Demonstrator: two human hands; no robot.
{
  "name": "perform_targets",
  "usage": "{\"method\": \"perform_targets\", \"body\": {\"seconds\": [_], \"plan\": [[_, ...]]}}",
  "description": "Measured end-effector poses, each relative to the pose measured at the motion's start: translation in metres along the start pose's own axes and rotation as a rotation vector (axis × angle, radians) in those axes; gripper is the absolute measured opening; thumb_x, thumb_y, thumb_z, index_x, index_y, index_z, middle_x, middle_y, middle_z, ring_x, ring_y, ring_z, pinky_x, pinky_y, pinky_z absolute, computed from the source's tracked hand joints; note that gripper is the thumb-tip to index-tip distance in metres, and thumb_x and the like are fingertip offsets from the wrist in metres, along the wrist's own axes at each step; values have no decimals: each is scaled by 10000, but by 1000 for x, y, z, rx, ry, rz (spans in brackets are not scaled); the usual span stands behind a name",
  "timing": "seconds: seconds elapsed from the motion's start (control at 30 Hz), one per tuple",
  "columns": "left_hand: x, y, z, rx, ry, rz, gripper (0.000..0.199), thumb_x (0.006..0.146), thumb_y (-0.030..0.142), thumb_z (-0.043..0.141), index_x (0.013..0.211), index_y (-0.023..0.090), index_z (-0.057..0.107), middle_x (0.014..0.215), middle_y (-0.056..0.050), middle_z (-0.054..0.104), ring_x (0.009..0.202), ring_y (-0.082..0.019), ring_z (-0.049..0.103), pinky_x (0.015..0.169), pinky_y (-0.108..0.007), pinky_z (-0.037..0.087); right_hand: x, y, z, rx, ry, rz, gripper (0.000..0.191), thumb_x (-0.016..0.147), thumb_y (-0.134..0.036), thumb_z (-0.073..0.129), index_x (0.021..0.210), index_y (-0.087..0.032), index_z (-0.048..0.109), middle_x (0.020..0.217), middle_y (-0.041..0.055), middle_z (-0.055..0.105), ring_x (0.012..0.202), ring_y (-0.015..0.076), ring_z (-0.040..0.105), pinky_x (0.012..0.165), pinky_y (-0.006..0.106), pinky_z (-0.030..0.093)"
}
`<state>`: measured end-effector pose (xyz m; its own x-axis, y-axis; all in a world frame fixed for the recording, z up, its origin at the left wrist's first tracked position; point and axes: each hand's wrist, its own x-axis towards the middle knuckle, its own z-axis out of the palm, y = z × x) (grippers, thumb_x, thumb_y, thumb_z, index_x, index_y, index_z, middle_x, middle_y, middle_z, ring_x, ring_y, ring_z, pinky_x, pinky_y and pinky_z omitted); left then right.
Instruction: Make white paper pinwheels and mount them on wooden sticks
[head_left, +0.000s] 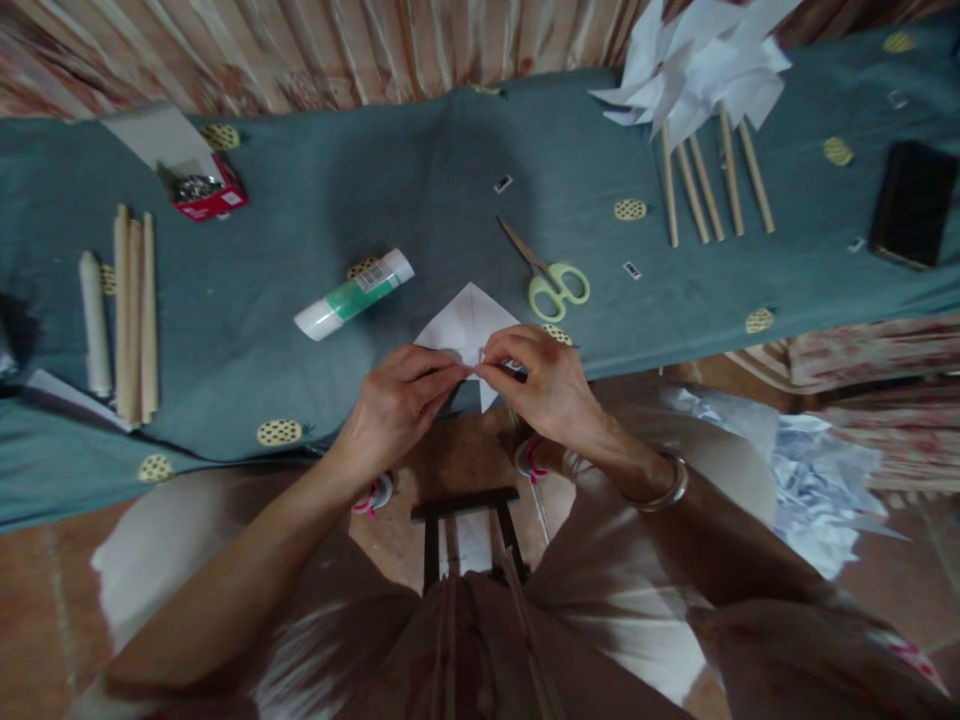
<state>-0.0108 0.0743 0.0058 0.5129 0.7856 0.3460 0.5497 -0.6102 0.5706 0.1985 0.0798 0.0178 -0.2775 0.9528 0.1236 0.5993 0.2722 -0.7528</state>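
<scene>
A white sheet of paper (469, 312) with crease lines lies at the front edge of the cloth-covered table, one corner pointing away from me. My left hand (401, 395) pinches its near left side, fingertips close to the middle. Opposite it, my right hand (547, 385), with a bangle on the wrist, pinches the paper near the same spot. The fingertips of both hands almost meet and hide the paper's centre. Green-handled scissors (555, 287) lie just beyond my right hand. A green and white glue stick (355, 295) rests beyond my left hand.
Paper pinwheels (705, 75) on sticks lie at the back right, with a dark phone (913, 203) farther right. Rolled sticks (135, 315), a white candle-like stick (95, 322) and an open red box (211, 195) of small metal pieces are left. Paper scraps (821, 490) sit below right.
</scene>
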Motion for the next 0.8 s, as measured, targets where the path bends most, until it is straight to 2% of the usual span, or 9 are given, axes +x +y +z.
{"method": "perform_targets", "body": {"seconds": [0.47, 0.6, 0.8], "plan": [[0, 2, -1, -36, -5, -21, 207, 979, 247, 565, 1057, 202, 752, 1035, -93, 748, 957, -207, 700, 837, -342, 574, -2, 1, 0, -14, 21, -43, 103, 885, -173, 638, 795, -222, 643, 885, 20, 715, 878, 187, 654, 872, 336, 493], [0, 1, 0, -25, 3, 1, 202, 979, 234, 571, 1054, 186, 751, 1033, -96, 749, 960, -204, 705, 828, -332, 579, -3, 4, 2, -40, 62, -96, 90, 911, -185, 614, 882, -220, 692, 985, 39, 725, 958, 199, 666, 928, 354, 506], [1, 0, 0, 10, 38, 68, 180, 971, 205, 586, 1047, 172, 746, 1016, -97, 750, 940, -196, 710, 816, -323, 591, -5, 9, 5, -108, 59, -164, 208, 951, -195, 537, 1004, -228, 735, 1090, 54, 707, 1011, 210, 656, 942, 382, 528]]}}
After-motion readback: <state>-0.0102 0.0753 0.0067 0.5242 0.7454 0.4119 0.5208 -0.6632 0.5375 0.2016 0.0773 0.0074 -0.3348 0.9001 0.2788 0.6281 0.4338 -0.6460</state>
